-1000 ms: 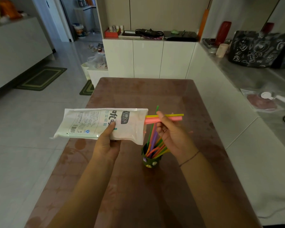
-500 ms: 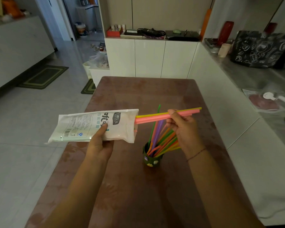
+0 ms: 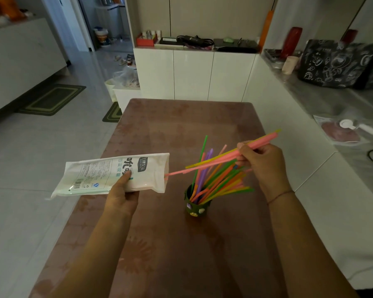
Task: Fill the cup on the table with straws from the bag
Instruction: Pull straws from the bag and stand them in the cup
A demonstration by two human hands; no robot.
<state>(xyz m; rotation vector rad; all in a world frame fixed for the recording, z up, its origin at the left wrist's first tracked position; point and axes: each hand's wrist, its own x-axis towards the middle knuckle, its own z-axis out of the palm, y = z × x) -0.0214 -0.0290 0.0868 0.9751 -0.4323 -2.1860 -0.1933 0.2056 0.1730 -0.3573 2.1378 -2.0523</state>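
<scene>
Cup on table crammed with straws. Left hand grips bag, mouth toward 3 o'clock; right hand pinches pink and yellow straws.

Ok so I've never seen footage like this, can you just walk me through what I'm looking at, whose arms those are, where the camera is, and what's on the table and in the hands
There is no machine here. A person wears one wide-angle camera on the head, looking forward and down, so the two bare arms reaching in from the bottom are the wearer's own.

The left hand holds a white printed bag level above the table's left side. The right hand pinches a few pink and yellow straws; one pink tip is at the bag's open mouth, the others are clear of it.

On the brown table stands a small dark green cup, already holding many coloured straws that fan out to the right. I see nothing else on the tabletop.

White cabinets and a cluttered counter surround it, which play no part.
</scene>
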